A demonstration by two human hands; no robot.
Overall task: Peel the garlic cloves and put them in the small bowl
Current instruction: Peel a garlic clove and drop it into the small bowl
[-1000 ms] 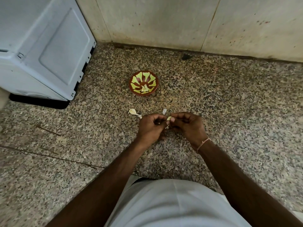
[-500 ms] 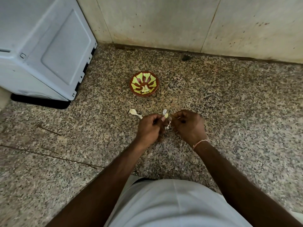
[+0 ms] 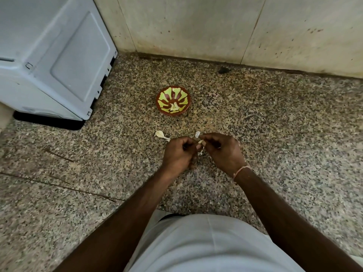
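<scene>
Both hands are meeting above the speckled stone floor (image 3: pixel 275 134). The left hand (image 3: pixel 177 156) and the right hand (image 3: pixel 224 152) are pinching a garlic clove (image 3: pixel 200 142) between curled fingers, a strip of skin (image 3: pixel 201 151) hanging below it. The small bowl (image 3: pixel 173 103), holding peeled cloves (image 3: pixel 174 108), is sitting beyond the hands. An unpeeled clove (image 3: pixel 160 134) is lying left of them.

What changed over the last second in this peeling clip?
Little. Both hands, left and right, kept pinching the clove between them, and a strip of peel now hangs below it. The bowl and the loose clove on the floor stayed put.
</scene>
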